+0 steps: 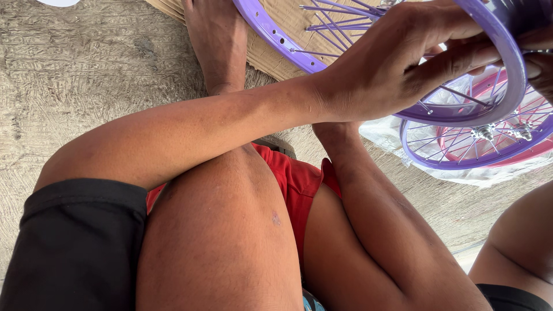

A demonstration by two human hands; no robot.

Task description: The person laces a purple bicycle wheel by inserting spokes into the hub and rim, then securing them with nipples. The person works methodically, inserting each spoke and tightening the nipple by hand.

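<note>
My left hand [397, 57] reaches across my raised knee and grips a purple bicycle wheel rim [271, 29], fingers curled over its edge. Thin purple spokes [334, 26] run inward from the rim. At the right edge only part of my right hand [540, 66] shows, its fingers pressed around the same rim on the other side. The wheel is held tilted above the ground in front of me.
Two more spoked wheels, one purple [416, 151] and one red [538, 151], lie stacked on a white plastic sheet [386, 133] to the right. My bare foot [216, 40] rests beside a piece of cardboard [173, 8]. Rough concrete floor [86, 75] lies to the left.
</note>
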